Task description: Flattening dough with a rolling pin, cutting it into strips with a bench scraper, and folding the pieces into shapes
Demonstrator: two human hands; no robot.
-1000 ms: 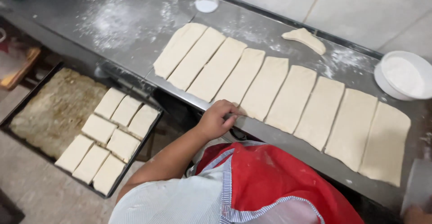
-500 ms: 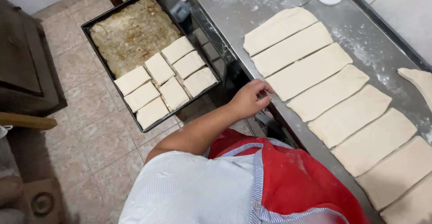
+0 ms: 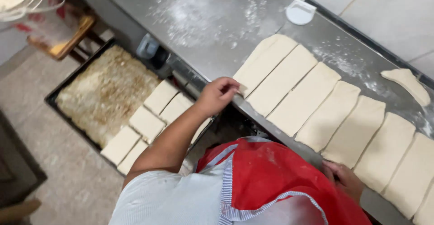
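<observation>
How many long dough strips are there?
8 dough strips in a row along the table's front edge. The left hand pinches the first; the right hand rests by the fifth and sixth; the last is cut by the frame; more may follow.

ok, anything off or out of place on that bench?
One odd dough scrap lies apart by the back edge, curved and irregular, unlike the neat row of dough strips. Loose flour is scattered over the steel table. Nothing looks damaged.
</observation>
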